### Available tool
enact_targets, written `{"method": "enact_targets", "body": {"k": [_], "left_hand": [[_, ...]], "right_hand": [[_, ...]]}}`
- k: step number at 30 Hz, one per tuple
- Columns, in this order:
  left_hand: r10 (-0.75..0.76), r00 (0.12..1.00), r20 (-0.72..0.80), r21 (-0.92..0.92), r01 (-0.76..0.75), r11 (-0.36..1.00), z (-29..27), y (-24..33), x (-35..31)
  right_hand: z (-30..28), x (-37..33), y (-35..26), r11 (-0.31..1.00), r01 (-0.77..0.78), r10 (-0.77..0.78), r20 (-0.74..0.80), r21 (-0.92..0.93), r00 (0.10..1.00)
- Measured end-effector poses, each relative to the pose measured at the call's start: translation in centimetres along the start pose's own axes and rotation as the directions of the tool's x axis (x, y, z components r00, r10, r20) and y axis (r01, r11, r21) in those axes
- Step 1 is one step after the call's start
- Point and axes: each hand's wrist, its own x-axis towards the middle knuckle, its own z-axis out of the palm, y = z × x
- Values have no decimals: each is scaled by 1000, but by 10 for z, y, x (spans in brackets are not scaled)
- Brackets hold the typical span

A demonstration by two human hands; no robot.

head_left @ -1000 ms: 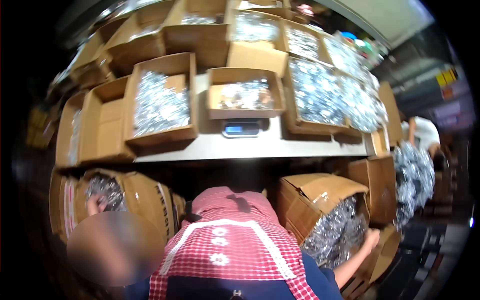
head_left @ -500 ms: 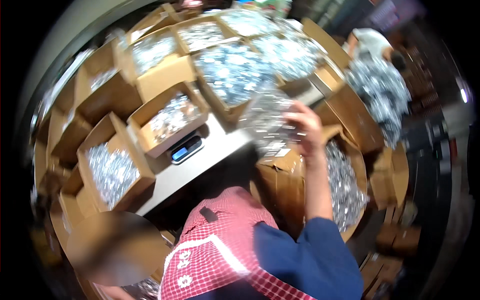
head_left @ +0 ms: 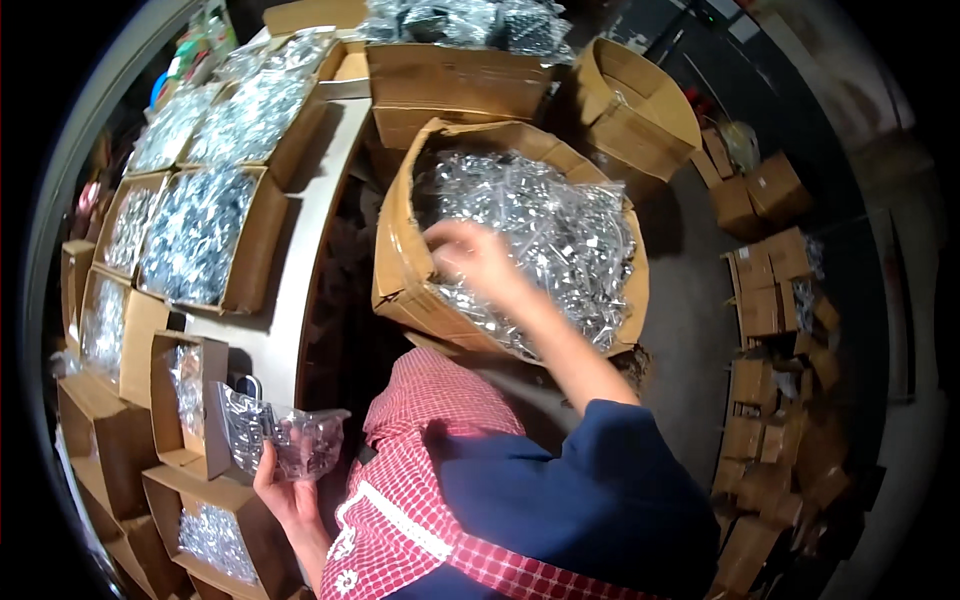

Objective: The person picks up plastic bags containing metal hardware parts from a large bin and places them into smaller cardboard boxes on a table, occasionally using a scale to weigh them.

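My left hand (head_left: 287,492), at lower left, holds up a clear plastic bag (head_left: 300,445) with small dark and shiny pieces in it, thumb on the near side. The bag is beside a small open box at the table's edge. My right hand (head_left: 475,262) is over the left part of a large open carton (head_left: 400,265). Its fingers are apart and slightly blurred, with nothing visible between them. Below it, the carton is heaped with clear bags of shiny metal pieces (head_left: 565,235); single pieces are too small to name.
At left, a pale table (head_left: 315,215) carries several open boxes of silvery packets (head_left: 200,235). A small scale (head_left: 247,386) is partly hidden behind the held bag. Beyond the large carton stand another carton (head_left: 640,110) and a heap of bagged parts (head_left: 465,25). Stacked brown boxes (head_left: 765,300) line the right.
The view has swung right, bringing the large carton to the middle. My right hand, which held a clear bag, is now over the carton without it. My left hand has come up holding a bag.
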Motion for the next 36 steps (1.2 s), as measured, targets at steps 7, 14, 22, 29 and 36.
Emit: {"method": "enact_targets", "body": {"k": [7,14,22,29,36], "left_hand": [[11,1000,2,110,-11,994,58,-28,44],[201,976,-78,-134,-210,968,68,-25,31],[407,893,-192,-137,-435,890,14,29,-25],[517,834,-193,-153,-546,824,9,103,-61],[570,821,41,-465,-489,738,7,155,-18]], "right_hand": [[-154,-22,144,644,-595,336,-521,-481,785],[-175,0,88,849,146,202,-567,508,799],[18,96,-28,392,-291,119,265,873,957],[263,112,-120,760,124,-412,326,637,851],[354,75,-111,746,-65,-442,566,663,696]]}}
